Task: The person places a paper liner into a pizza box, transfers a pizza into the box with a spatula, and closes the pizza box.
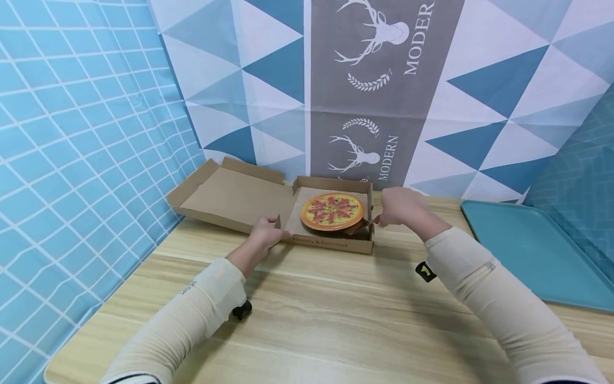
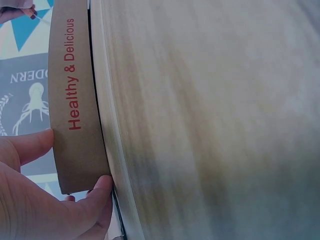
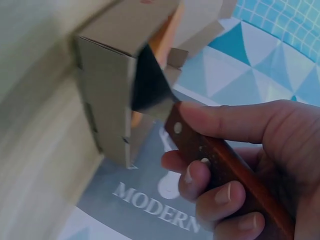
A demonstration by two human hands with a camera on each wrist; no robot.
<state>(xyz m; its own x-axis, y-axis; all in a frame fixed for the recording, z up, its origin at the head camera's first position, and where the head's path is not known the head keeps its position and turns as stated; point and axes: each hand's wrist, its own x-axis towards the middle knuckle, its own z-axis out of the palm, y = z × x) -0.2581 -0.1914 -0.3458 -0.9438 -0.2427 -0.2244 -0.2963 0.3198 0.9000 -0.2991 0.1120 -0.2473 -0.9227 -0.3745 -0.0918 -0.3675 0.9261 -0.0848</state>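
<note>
A round pizza (image 1: 332,211) with red strips lies in the cardboard pizza box (image 1: 331,243), whose lid (image 1: 237,194) is folded open to the left. My left hand (image 1: 264,234) grips the box's front left corner. In the left wrist view, the thumb and fingers of that hand (image 2: 55,195) hold the end of the lettered front wall. With its fingers curled round the wooden handle, my right hand (image 3: 250,165) holds a pizza server (image 3: 155,95). The metal blade reaches over the box's right side, at the pizza's right front edge; its tip is hidden in the right wrist view.
On the right of the wooden table (image 1: 307,320) lies a teal tray (image 1: 537,250). A blue tiled wall (image 1: 72,133) borders the table's left, and a patterned wall (image 1: 273,80) stands close behind the box.
</note>
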